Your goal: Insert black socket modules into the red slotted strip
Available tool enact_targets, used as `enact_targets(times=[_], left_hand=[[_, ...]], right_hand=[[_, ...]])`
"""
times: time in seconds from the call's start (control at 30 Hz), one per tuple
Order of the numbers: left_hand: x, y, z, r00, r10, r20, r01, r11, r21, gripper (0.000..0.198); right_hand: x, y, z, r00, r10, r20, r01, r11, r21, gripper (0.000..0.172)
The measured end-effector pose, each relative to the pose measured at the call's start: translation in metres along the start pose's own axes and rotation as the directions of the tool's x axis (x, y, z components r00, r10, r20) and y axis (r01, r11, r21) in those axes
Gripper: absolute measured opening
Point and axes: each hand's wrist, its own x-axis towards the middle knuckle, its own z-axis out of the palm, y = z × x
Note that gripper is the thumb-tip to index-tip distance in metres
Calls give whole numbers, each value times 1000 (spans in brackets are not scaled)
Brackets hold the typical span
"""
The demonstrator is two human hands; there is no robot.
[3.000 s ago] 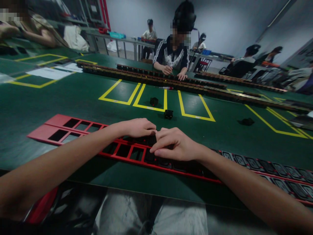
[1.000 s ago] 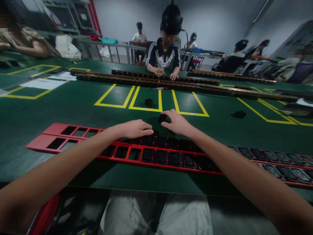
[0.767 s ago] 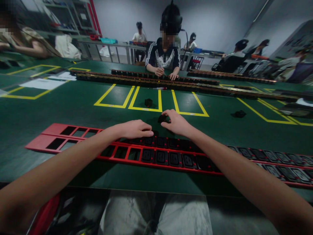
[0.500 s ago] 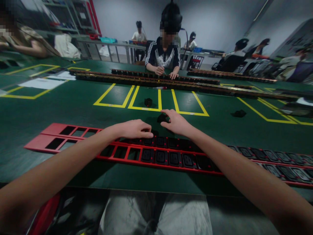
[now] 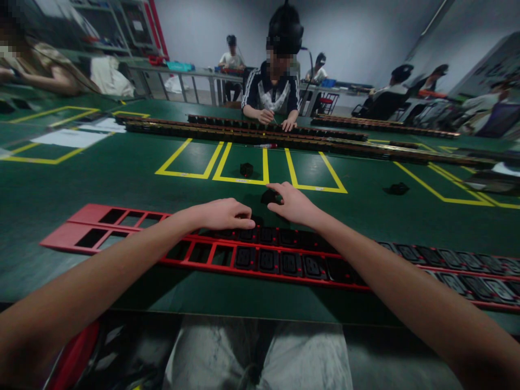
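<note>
A long red two-row frame (image 5: 211, 247) lies across the table in front of me, with black sockets (image 5: 267, 260) fitted in many of its openings. My left hand (image 5: 227, 213) is over the far row, fingers curled down and thumb beside them. Whatever its fingertips hold, if anything, is hidden. Farther right, my right hand (image 5: 291, 203) hovers behind the frame with thumb and index finger apart. A small dark piece (image 5: 268, 196) is by those two fingertips; I cannot tell whether they touch it. My right forearm covers part of the frame.
Beyond my hands, a black block (image 5: 246, 169) sits inside yellow tape marks (image 5: 239, 180). Another black piece (image 5: 396, 188) lies to the right. Long dark rails (image 5: 244, 130) cross the table, where a co-worker (image 5: 276, 92) works opposite. White paper (image 5: 67, 138) lies at left.
Hardly anything differs. Both my hands hold nearly the same place and pose, and the frame and loose pieces have stayed put.
</note>
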Motion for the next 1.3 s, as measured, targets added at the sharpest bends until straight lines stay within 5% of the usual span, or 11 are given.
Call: enact_targets(times=[0.6, 1.3], left_hand=[[1, -2, 1, 1000, 0, -7, 0, 1000, 4, 45], [0, 0, 0, 1000, -5, 5, 5, 1000, 20, 44]], right_hand=[[2, 5, 3, 999, -43, 15, 44, 997, -60, 60], [3, 7, 4, 998, -53, 17, 54, 996, -73, 43]])
